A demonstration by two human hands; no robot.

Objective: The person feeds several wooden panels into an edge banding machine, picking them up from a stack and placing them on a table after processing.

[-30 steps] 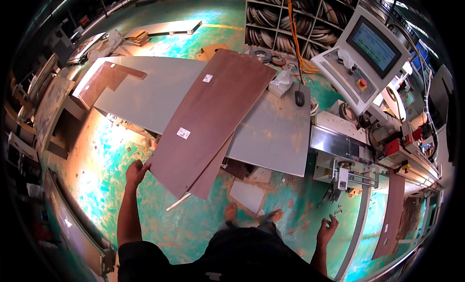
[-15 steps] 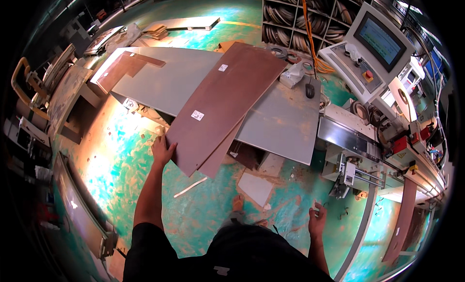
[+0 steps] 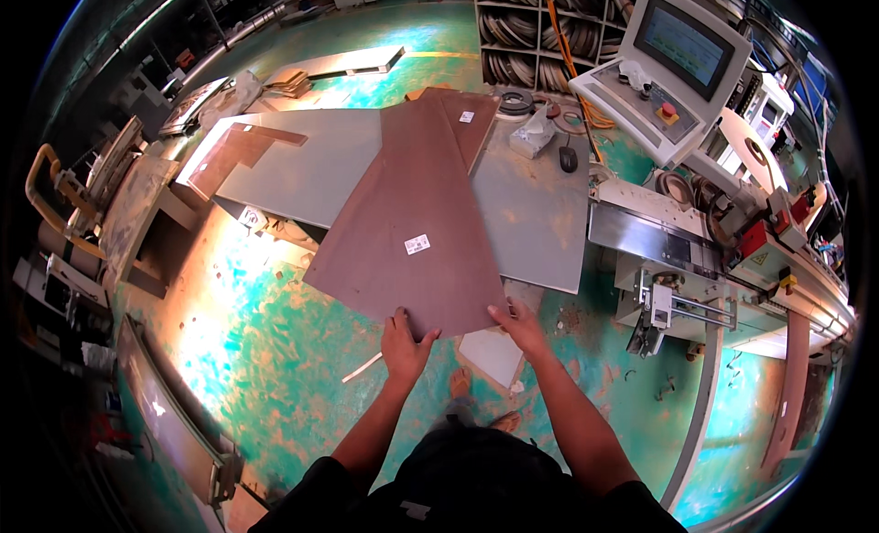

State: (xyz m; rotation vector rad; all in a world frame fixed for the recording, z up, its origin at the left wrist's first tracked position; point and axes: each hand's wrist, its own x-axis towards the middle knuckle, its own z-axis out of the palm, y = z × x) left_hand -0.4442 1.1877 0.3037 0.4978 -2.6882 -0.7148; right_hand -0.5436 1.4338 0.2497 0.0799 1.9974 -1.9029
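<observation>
On the desk [image 3: 540,231] lies the lower panel [image 3: 473,135], the top panel [image 3: 403,199] crossing over it and jutting past the front edge; at the left end, a smaller panel [image 3: 229,153]; right of the pair, a packet [image 3: 533,135] with a mouse [image 3: 568,159] just beside it; behind the desk, a coil rack [image 3: 538,40], with a console [image 3: 659,80] to its right; right of the desk, a machine [image 3: 655,233]; on the floor [image 3: 293,350] in front, a strip [image 3: 362,367] left of a sheet [image 3: 490,357].

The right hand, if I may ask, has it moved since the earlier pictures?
Yes: against the steel-topped machine, the right hand has moved left and forward, to the brown panel.
</observation>
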